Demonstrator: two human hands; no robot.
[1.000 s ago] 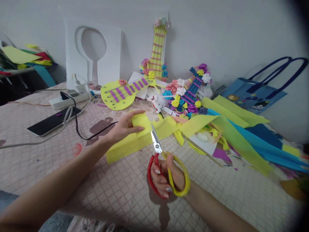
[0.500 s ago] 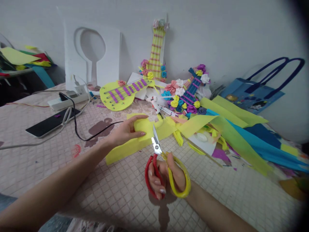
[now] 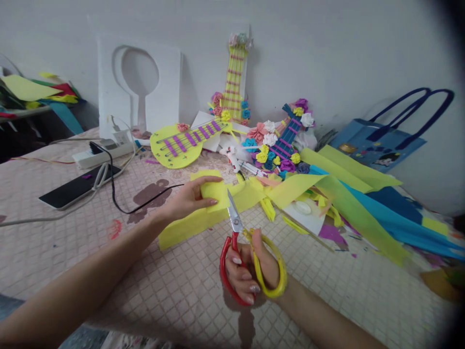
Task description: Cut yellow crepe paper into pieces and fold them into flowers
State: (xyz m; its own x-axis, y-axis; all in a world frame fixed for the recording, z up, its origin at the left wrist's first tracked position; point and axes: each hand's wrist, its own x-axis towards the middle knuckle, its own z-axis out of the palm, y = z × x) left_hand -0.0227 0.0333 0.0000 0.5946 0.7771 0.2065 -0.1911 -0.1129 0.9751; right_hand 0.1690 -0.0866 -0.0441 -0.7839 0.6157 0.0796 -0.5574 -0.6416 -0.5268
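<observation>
Between the thumb and fingers of my left hand [image 3: 191, 196] is a folded piece of yellow crepe paper [image 3: 217, 193], held just above the table. My right hand [image 3: 250, 271] grips a pair of scissors [image 3: 236, 224] with one red and one yellow handle, fingers through the loops. The blades point away from me and lie almost together, their tips right beside the paper's right edge. Whether the blades touch the paper I cannot tell. Under my left hand a longer yellow paper strip [image 3: 189, 231] lies on the tablecloth.
A yellow paper guitar [image 3: 178, 155], a hot glue gun [image 3: 231, 159] and a blue flowered guitar [image 3: 288, 138] lie behind my hands. Crepe strips [image 3: 359, 213] spread to the right before a blue bag [image 3: 378, 140]. A phone [image 3: 78, 186] and a power strip [image 3: 103, 151] with cables are at left.
The scissor blades have come closer together, and the red handle's fingers have shifted slightly. My left hand keeps the paper in nearly the same place.
</observation>
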